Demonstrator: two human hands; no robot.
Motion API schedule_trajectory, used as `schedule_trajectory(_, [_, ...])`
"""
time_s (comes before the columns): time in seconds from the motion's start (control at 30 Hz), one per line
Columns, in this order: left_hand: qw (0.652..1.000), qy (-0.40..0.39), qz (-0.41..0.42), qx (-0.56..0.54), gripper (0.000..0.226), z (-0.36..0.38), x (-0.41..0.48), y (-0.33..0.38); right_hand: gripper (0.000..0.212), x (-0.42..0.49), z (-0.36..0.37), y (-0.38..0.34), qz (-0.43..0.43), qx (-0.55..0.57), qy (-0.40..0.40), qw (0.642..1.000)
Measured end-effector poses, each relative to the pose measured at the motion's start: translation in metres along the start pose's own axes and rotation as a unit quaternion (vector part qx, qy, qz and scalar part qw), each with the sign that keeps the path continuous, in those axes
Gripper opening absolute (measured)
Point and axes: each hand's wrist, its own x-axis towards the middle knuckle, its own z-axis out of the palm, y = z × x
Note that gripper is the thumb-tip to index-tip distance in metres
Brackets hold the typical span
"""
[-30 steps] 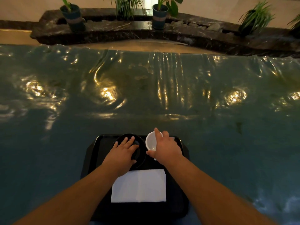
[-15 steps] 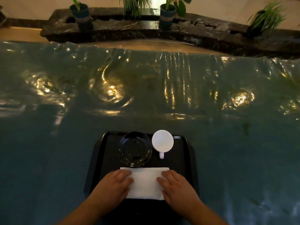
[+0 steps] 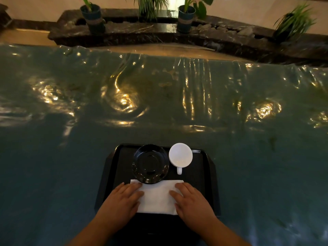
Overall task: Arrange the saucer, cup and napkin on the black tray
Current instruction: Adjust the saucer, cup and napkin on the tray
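Both hands, the left hand [image 3: 122,201] and right hand [image 3: 192,201], have left the saucer [image 3: 150,164] and cup [image 3: 180,154] and now press flat, fingers spread, on the napkin [image 3: 157,197], so the black tray [image 3: 207,174] looks nearly arranged.

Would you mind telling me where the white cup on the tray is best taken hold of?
Probably by its handle, which points toward the person. The white cup stands just right of the saucer, so come from the near side with the right hand.

Under your hands [image 3: 122,201] the napkin [image 3: 157,197] looks like soft matt paper. Beyond your fingers, the saucer [image 3: 150,164] is glossy black, the cup [image 3: 180,155] smooth white, the tray [image 3: 204,174] dull black plastic. Around it, the table cover [image 3: 71,157] is shiny, wrinkled plastic.
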Motion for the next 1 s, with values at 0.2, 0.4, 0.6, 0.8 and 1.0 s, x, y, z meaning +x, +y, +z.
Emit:
schedule_trajectory(0.2, [0.999, -0.029, -0.021, 0.0, 0.038, -0.007, 0.003, -0.008, 0.043, 0.014, -0.007, -0.005, 0.005, 0.011, -0.018, 1.0])
schedule_trajectory(0.4, [0.999, -0.026, -0.021, 0.021, 0.039, -0.012, 0.008, -0.009, 0.046, 0.025, -0.015, -0.008, 0.003, 0.008, -0.036, 0.999])
schedule_trajectory(0.6, [0.999, 0.028, -0.018, -0.003, 0.025, -0.03, 0.023, 0.001, 0.038, 0.036, -0.044, -0.016, -0.012, 0.031, 0.034, 0.999])
schedule_trajectory(0.8, [0.993, 0.066, -0.097, -0.022, 0.055, -0.06, 0.074, 0.024, 0.075, 0.075, -0.093, 0.002, 0.161, 0.085, 0.116, 0.977])
schedule_trajectory(1.0, [0.979, -0.131, -0.156, 0.006, 0.082, -0.065, 0.107, 0.026, 0.097, 0.11, -0.105, 0.015, 0.229, 0.08, -0.054, 0.969])
